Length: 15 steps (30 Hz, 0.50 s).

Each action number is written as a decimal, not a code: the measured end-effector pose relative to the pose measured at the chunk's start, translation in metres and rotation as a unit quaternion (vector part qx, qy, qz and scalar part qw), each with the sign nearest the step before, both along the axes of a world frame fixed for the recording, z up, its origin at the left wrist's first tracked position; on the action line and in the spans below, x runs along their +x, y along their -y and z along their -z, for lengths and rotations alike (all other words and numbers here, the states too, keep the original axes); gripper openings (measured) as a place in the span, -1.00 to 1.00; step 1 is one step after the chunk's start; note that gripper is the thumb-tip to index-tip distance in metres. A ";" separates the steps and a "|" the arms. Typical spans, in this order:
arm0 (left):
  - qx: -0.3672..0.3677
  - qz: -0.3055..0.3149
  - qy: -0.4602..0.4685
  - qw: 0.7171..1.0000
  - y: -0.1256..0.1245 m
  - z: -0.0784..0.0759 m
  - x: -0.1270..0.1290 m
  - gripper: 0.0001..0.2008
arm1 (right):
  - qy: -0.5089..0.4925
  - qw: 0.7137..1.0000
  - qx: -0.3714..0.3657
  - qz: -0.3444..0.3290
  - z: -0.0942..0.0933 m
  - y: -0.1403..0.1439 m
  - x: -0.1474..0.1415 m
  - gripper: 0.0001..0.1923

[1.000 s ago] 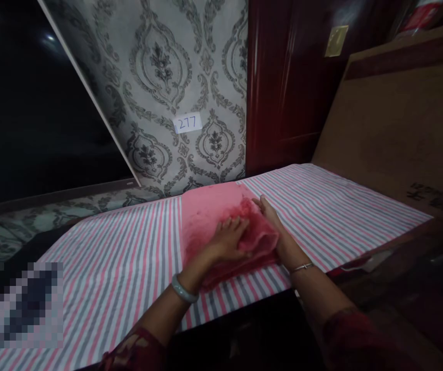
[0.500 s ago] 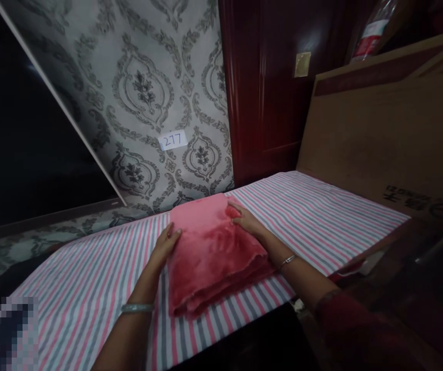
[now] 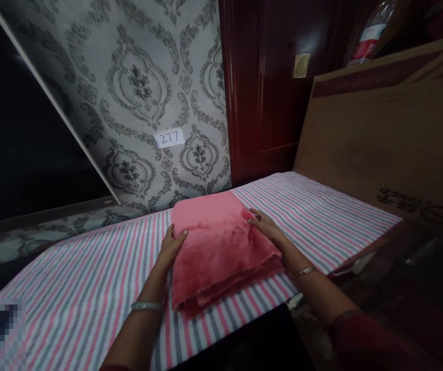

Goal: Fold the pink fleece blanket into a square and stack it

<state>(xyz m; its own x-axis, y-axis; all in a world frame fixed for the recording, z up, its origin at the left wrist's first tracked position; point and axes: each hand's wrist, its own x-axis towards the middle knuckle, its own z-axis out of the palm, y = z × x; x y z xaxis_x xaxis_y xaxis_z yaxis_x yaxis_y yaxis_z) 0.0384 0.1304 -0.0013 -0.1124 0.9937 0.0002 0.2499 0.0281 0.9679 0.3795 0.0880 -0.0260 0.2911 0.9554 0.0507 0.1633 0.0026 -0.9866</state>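
A folded pink-red plush cloth (image 3: 221,247) lies on a striped tablecloth (image 3: 101,273), its layered edges facing me at the front. At its left side, my left hand (image 3: 172,247) is closed on the edge, thumb on top and fingers mostly out of sight along the side. My right hand (image 3: 265,226) grips the opposite edge near the back right corner, thumb over the plush. A pale bangle circles my left wrist, a thin silver one my right.
A dark screen (image 3: 32,134) stands at the left. Behind the table are patterned wallpaper with a paper slip marked 277 (image 3: 170,137) and a dark red wooden panel (image 3: 263,103). On the right leans a large cardboard box (image 3: 379,129), with a plastic bottle (image 3: 369,41) above it.
My right hand has moved right with the cloth's right edge, and the cloth looks wider and smoother on top. My left hand stays at the left edge. The view has shifted slightly.
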 end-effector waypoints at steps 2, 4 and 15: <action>-0.059 -0.005 0.062 0.996 0.006 -0.006 -0.001 -0.01 | -0.026 0.999 0.000 -0.023 -0.001 0.014 0.004 -0.44; -0.103 -0.008 0.116 0.988 0.011 -0.014 -0.002 -0.04 | -0.056 0.996 -0.003 -0.065 -0.003 0.031 0.008 -0.46; -0.056 0.015 0.167 0.984 0.005 -0.003 0.005 0.10 | -0.117 0.985 -0.029 -0.123 -0.025 0.053 -0.006 -0.15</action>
